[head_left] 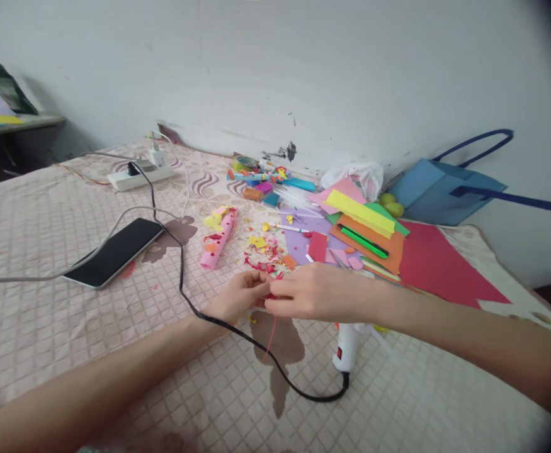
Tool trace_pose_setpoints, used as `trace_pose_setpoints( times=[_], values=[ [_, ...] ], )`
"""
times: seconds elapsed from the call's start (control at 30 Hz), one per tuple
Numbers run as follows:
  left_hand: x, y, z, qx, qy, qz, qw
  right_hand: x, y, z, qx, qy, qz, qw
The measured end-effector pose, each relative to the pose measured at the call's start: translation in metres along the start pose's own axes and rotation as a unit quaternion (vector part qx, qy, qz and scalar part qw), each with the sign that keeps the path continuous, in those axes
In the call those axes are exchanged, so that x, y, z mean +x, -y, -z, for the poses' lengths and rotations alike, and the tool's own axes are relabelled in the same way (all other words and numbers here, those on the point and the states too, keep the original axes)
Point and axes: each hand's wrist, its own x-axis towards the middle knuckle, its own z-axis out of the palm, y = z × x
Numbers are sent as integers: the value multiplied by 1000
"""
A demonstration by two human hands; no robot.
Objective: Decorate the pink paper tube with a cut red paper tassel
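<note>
Fingertips of my left hand and my right hand meet over the middle of the bed-like quilted surface. Both are closed on a small red piece of paper, mostly hidden by the fingers. A thin pinkish-red strip hangs below them; whether it joins the piece I cannot tell. Under my right forearm lies a white hot glue gun, its front part hidden. Just beyond my hands are red and yellow paper scraps. A pink paper tube with red dots lies beyond my left hand.
A black cord runs from a power strip past my left wrist to the glue gun. At left lies a phone under a white cable. Coloured paper sheets, a green pen and a blue bag are at right.
</note>
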Motion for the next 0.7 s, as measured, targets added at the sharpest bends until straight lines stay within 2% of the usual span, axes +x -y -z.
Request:
trace_pose_setpoints(
  times=[0.1,0.17,0.23,0.27,0.33,0.4,0.47,0.5,0.6,0.7],
  values=[
    [0,0,0,-3,2,3,1000,1,0,-10,0,22,29,999],
    [-1,-2,-1,-20,0,13,1000,-1,-2,-13,37,15,16,999],
    [-2,-5,-2,-30,1,24,999,-2,-7,-12,138,-35,-44,989],
    [-3,-6,-3,-28,4,27,999,-3,-10,-10,206,-72,-93,971],
    [-5,-9,-4,-16,10,29,999,-4,-17,-5,343,-149,-212,903],
    [-5,-9,-4,-11,12,26,1000,-4,-26,-2,447,-205,-327,807],
    [-6,-8,-4,-20,8,19,1000,-6,-36,-2,514,-243,-393,723],
    [-6,-6,-3,-28,8,18,999,-6,-40,-2,538,-262,-408,690],
    [-11,-2,-1,-53,21,27,998,-8,-54,-4,586,-300,-431,617],
    [-25,0,2,-99,31,73,992,-8,-65,-4,611,-310,-455,569]
  ],
)
